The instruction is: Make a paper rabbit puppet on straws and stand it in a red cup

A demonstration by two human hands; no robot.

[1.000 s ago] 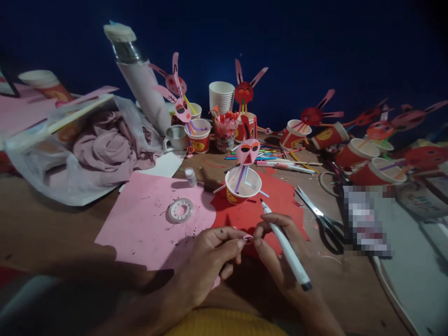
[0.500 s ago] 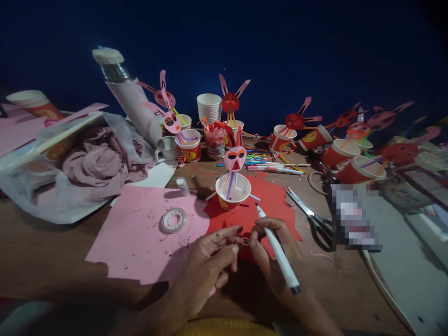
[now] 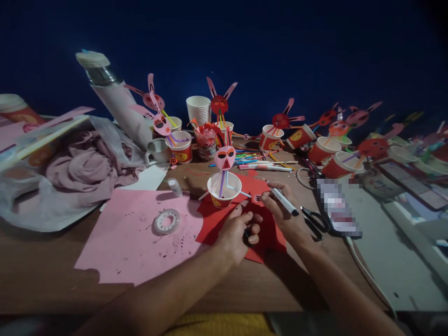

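My right hand [image 3: 285,212] grips a white marker [image 3: 285,201] with a dark tip. Its thumb and forefinger also pinch a tiny paper piece [image 3: 258,198] close to a straw of the red paper cup [image 3: 223,190]. That cup stands on a red paper sheet [image 3: 269,233] and carries a pink paper mask [image 3: 224,157] on straws. My left hand [image 3: 240,231] rests on the red sheet just below the cup, fingers curled. Something small and dark shows between its fingers; I cannot tell what it is.
A pink sheet [image 3: 133,238] with a tape roll [image 3: 167,220] and a small vial [image 3: 174,186] lies to the left. Scissors [image 3: 313,219] lie right of my right hand. Several mask cups, straws, stacked white cups [image 3: 198,108], a flask [image 3: 115,100] and bagged cloth [image 3: 77,170] crowd the back.
Both hands moved forward from near my body toward the cup. The small paper piece passed from my left fingers to my right. The marker now lies flatter in my right hand.
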